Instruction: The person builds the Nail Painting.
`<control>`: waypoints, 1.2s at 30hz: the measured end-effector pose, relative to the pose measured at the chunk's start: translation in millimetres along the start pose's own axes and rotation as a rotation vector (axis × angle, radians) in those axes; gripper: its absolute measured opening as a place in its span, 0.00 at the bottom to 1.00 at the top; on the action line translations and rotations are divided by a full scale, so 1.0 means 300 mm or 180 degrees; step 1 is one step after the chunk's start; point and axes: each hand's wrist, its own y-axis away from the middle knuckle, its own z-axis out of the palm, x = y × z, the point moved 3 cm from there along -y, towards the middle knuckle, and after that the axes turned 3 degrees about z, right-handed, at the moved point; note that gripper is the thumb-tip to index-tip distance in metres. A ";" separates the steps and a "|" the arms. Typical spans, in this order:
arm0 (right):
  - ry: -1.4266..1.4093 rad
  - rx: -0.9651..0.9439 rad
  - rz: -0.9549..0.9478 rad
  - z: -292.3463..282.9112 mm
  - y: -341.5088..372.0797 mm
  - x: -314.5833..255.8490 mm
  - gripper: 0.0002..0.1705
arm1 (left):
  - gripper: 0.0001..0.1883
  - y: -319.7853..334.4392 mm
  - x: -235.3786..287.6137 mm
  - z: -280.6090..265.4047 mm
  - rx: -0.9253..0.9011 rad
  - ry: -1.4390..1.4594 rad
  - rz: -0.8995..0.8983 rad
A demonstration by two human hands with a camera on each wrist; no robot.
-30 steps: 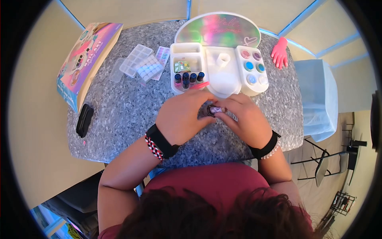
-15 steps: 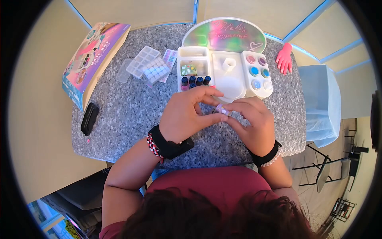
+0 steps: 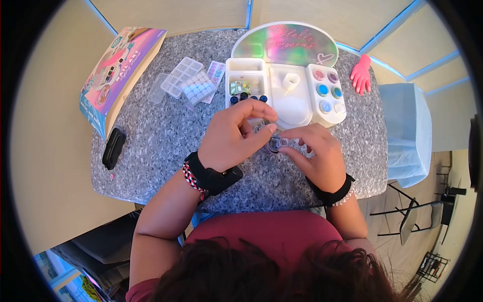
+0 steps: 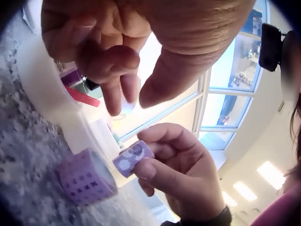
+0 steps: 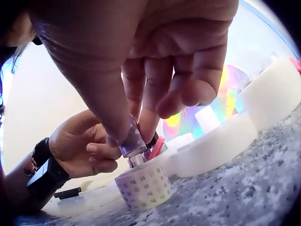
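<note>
Between thumb and fingers, my right hand (image 3: 321, 151) pinches a small purple roll (image 4: 133, 158) with pale cloud-like spots, its round end facing up in the head view. Just left of it on the tabletop stands a wider lilac roll (image 5: 145, 189) printed with rows of small motifs; the small roll overlaps its rim in the right wrist view. My left hand (image 3: 232, 135) hovers to the left of both, thumb and fingers loosely bent and apart, holding nothing. Dark-capped nail polish bottles (image 3: 234, 100) stand behind it, partly hidden, and a pink strip (image 4: 83, 96) lies near them.
A white nail-art station (image 3: 289, 121) with glitter pots (image 3: 322, 90) stands ahead. Left are clear divided cases (image 3: 184, 71), a sticker sheet (image 3: 217, 72), a printed box (image 3: 115, 70) and a black case (image 3: 114, 148). A pink model hand (image 3: 360, 75) lies at the back right.
Both hands were together at the purple roll; the left has let go and drawn back left. The right hand keeps its pinch and has turned the roll so its round end shows.
</note>
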 end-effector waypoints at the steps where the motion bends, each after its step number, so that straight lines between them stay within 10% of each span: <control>1: 0.0044 0.0001 0.0036 0.005 0.002 0.004 0.16 | 0.18 0.002 0.005 -0.002 0.0001 0.0000 -0.0003; 15: 0.0176 -0.0089 -0.0152 0.058 -0.008 0.025 0.12 | 0.18 0.029 -0.010 0.042 -0.0457 -0.1273 0.0137; 23: -0.0673 -0.0509 0.1241 0.034 0.012 0.040 0.13 | 0.19 0.031 -0.014 0.045 -0.0492 -0.1223 0.0128; 29: -0.0184 -0.0245 0.0144 0.040 0.013 0.052 0.16 | 0.18 0.030 -0.012 0.046 -0.0496 -0.1252 0.0092; 36: -0.0310 -0.0316 0.0200 0.026 0.022 0.032 0.20 | 0.19 0.031 -0.040 0.046 -0.0417 -0.1307 0.0076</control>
